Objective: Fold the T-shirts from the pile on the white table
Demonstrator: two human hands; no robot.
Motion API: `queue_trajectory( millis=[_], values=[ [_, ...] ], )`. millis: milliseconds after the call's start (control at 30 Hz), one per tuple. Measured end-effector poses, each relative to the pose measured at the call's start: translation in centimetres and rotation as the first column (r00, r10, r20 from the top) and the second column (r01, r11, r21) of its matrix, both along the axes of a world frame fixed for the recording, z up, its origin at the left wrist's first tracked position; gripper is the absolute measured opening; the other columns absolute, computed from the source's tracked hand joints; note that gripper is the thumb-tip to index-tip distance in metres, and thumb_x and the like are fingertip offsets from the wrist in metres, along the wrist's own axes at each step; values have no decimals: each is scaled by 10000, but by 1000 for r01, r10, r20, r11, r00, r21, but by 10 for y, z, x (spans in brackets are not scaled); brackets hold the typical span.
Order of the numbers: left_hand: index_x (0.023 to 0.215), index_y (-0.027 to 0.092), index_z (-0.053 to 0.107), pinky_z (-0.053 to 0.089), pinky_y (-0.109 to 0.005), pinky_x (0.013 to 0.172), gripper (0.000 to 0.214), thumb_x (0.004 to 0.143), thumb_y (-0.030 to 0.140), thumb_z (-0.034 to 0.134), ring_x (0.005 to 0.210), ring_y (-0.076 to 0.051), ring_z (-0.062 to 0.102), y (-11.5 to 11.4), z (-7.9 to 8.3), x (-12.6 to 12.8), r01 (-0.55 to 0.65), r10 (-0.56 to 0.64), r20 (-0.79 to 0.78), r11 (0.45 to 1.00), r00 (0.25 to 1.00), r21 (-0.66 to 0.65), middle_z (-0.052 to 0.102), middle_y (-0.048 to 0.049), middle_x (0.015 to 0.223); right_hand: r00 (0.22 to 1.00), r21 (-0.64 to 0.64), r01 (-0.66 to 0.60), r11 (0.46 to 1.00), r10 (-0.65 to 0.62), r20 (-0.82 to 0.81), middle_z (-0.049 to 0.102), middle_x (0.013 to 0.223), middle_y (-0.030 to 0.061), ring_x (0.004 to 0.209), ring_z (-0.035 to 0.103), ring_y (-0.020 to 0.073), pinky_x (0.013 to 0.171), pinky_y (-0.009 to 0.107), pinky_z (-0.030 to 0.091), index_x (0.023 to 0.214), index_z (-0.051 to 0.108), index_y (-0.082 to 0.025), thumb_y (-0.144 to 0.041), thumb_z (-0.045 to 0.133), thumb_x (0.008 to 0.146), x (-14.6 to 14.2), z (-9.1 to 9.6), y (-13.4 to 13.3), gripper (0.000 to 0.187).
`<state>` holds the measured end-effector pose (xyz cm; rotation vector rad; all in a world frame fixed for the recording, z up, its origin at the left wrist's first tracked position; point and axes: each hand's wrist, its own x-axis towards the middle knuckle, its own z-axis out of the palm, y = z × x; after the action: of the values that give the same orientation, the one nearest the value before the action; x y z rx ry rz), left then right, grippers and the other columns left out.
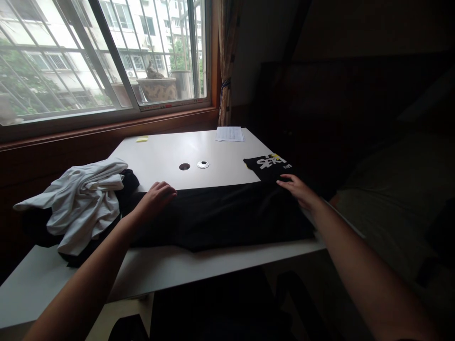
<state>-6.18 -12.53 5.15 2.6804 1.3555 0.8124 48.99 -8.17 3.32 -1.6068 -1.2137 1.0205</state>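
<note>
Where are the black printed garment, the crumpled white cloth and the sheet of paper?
Black printed garment (pixel 227 215), head view, on its flat middle.
Crumpled white cloth (pixel 83 201), head view, on its bunched folds.
White sheet of paper (pixel 229 134), head view, on its centre.

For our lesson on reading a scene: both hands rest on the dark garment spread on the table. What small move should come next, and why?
Probably slide both hands outward to smooth the black garment: left hand and right hand lie flat at its far edge.
</note>
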Motion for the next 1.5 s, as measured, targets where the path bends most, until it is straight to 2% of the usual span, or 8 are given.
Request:
queue_trajectory(
  millis=[100,300,533,833,1000,1133,1300,1500],
  values=[
    [1027,220,663,498,-343,829,152,991,353,599,933,-207,568,-40,20,14,216,-222,-62,971,973,-99,644,-63,993,996,-82,-90,993,90,-6,721,1056,81,900,728,266,668,345,617,1354,550,-313,-453,801,773,5,6,-15,648],
    [1046,231,655,503,-345,804,191,913,355,713,926,-216,572,-99,18,35,293,-321,-164,940,933,-176,637,-63,1001,990,95,-110,989,101,98,679,1136,55,1035,688,284,834,420,618,1310,596,-362,-403,815,727,12,-4,-20,624],
    [1005,214,649,487,-321,729,57,973,215,602,832,-193,563,-108,-4,42,305,-325,-222,945,919,-117,624,-49,914,967,277,1,961,-72,246,664,1037,21,933,663,243,875,442,587,1224,642,-319,-410,778,741,6,-10,5,509],
    [989,208,633,498,-340,706,72,976,182,568,765,-190,556,-110,-7,47,330,-322,-299,944,898,-23,631,-42,866,996,71,-69,995,65,55,732,1076,62,938,726,278,836,419,619,1408,547,-354,-401,803,761,8,-2,-7,698],
    [978,222,634,503,-331,707,47,964,225,590,812,-197,584,-110,-4,47,317,-339,-226,940,913,-130,636,-52,895,995,66,-80,995,83,-59,752,1117,60,1024,729,278,932,448,594,1497,474,-347,-290,798,746,10,5,-3,820],
    [1026,243,650,509,-298,733,103,997,304,573,862,-183,613,-92,5,35,245,-286,-147,938,947,-245,646,-46,954,990,29,-121,992,123,-73,744,1189,71,1070,720,309,925,471,600,1516,456,-360,-229,814,709,14,9,3,893],
    [1136,264,671,524,-402,893,242,1008,405,521,1010,-248,608,-30,5,-1,-60,52,-114,996,992,-72,651,-81,1130,986,-38,-162,986,160,-54,725,1240,79,1022,739,293,867,440,623,1497,489,-370,-234,825,703,19,11,7,872],
    [1092,253,721,500,-481,945,332,923,512,600,1008,-283,592,39,-18,-23,-191,180,-95,973,979,-128,650,-91,1109,988,-14,-156,988,156,-8,764,1171,75,1066,719,271,943,392,585,1132,770,-256,-385,805,774,12,9,28,383]
  ],
)
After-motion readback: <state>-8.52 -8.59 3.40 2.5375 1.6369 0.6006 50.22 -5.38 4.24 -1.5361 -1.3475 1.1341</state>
